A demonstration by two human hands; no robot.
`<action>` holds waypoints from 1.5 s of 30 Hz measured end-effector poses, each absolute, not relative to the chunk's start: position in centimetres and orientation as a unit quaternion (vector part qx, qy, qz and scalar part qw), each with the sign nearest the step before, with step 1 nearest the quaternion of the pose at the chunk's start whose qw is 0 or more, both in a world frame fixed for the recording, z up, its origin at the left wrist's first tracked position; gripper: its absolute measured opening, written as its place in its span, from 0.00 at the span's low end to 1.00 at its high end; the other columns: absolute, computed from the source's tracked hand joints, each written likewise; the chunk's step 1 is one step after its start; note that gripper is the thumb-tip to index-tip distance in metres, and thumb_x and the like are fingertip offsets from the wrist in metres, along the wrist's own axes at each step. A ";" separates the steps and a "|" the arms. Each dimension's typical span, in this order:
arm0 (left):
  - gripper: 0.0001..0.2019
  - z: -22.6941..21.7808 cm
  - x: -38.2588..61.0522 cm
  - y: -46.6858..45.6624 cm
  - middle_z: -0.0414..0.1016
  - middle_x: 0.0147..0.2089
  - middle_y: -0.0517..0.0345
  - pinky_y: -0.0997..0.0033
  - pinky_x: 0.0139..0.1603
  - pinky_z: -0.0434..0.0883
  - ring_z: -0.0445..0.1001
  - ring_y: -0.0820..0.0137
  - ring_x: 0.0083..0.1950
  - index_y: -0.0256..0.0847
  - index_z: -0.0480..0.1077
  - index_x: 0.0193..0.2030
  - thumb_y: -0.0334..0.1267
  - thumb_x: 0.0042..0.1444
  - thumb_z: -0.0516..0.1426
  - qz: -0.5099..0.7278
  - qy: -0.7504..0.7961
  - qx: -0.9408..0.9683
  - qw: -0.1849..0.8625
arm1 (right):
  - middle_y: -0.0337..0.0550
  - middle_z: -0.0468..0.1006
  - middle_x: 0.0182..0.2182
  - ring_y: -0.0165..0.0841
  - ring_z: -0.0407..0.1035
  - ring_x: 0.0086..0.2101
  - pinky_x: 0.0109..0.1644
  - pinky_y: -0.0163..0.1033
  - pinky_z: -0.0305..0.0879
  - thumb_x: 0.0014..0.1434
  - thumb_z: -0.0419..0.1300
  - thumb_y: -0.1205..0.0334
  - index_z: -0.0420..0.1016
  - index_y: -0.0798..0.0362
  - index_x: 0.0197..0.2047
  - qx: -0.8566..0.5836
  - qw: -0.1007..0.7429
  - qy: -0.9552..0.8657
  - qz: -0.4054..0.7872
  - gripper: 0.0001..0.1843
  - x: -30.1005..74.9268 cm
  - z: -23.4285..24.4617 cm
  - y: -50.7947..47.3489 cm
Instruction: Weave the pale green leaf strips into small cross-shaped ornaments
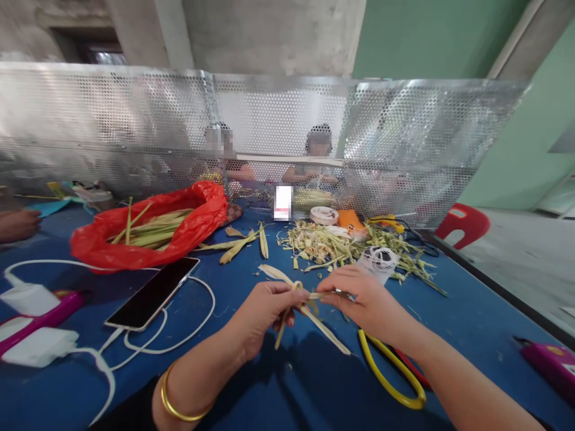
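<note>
My left hand point(277, 306) is closed, thumb and fingers pinching a woven bit of pale dried leaf strips. One long leaf strip point(327, 335) slants down to the right from the pinch, and a wider piece point(275, 273) sticks out to the upper left. My right hand point(362, 293) is also closed and grips the end of a strip running across from the left fingers. A small dark metallic tip shows by its fingers; what it belongs to is unclear. Below the right wrist are yellow and red loop handles point(395, 374), partly covered by the forearm.
A red plastic bag point(148, 239) of leaves, a phone point(153, 294) and white cables lie left. Leaf scraps point(314, 242), white tape point(324, 215) and coiled cord point(378, 260) lie ahead. A perforated metal screen point(278, 114) stands behind. Another person's hand point(20, 226) is far left.
</note>
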State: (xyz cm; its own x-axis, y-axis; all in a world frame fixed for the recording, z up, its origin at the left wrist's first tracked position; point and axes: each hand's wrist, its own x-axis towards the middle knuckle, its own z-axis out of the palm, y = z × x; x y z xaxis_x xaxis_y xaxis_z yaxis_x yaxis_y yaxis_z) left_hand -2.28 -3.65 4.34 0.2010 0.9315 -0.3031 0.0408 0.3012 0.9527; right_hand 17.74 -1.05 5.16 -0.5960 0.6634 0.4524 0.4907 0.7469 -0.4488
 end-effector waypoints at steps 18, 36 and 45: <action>0.16 3.7 -1.2 -3.6 0.69 0.17 0.60 0.82 0.15 0.45 0.60 0.82 0.15 0.34 0.75 0.29 0.48 0.45 0.64 0.512 0.497 0.338 0.614 | 0.36 0.71 0.19 0.29 0.64 0.20 0.24 0.33 0.59 0.58 0.57 0.57 0.75 0.52 0.36 -0.473 0.331 -0.755 0.311 0.09 12.1 0.7 -6.3; 0.15 4.1 -0.6 -4.1 0.72 0.18 0.58 0.81 0.17 0.62 0.67 0.77 0.17 0.33 0.74 0.28 0.44 0.41 0.67 0.503 0.494 0.333 0.626 | 0.34 0.65 0.15 0.25 0.60 0.17 0.22 0.31 0.59 0.52 0.58 0.51 0.68 0.55 0.22 -0.423 0.345 -0.599 0.586 0.17 10.9 0.6 -6.1; 0.16 4.1 -0.9 -4.0 0.78 0.28 0.53 0.84 0.15 0.53 0.69 0.78 0.21 0.34 0.75 0.35 0.44 0.43 0.66 0.487 0.514 0.344 0.616 | 0.35 0.68 0.18 0.27 0.63 0.20 0.25 0.31 0.60 0.59 0.53 0.58 0.66 0.53 0.25 -0.407 0.293 -0.700 0.508 0.13 11.7 0.9 -6.6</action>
State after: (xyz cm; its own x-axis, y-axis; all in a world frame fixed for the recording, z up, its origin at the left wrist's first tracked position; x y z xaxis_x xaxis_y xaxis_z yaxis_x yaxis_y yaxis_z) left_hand -0.94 -4.01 4.09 -0.0034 0.9545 -0.2983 -0.2475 0.2882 0.9250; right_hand 11.66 -6.64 0.91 -0.4963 0.8681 -0.0043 0.2725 0.1510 -0.9502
